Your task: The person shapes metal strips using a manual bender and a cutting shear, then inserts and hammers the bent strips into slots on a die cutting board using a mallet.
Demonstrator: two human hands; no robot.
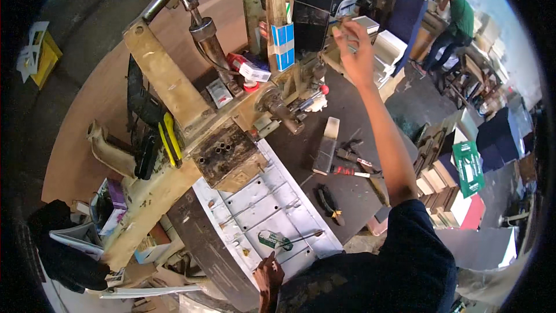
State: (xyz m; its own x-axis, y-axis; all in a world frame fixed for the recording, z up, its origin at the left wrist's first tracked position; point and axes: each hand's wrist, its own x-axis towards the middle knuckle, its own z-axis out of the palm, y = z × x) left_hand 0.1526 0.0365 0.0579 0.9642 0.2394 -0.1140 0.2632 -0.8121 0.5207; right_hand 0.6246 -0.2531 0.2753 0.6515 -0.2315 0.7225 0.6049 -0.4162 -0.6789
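My left hand (269,275) rests at the near edge of a white panel (260,206) marked with lines and small holes, its index finger stretched out. Just beyond that fingertip lies a small green-and-white piece (274,240), and a thin rod (306,236) runs from it to the right. My right hand (356,55) is raised at the far right of the bench, fingers apart and slightly bent, with nothing visible in it. Over the panel's far end sits a worn metal block (226,153) with several holes on top, part of a cream-painted machine.
Pliers (330,204), a bar-shaped block (326,146) and a red-and-black handled tool (350,171) lie right of the panel. Yellow-handled pliers (170,139) rest on the machine frame (165,75). Stacked books (446,179) stand at right. Another person (457,20) is far off at upper right.
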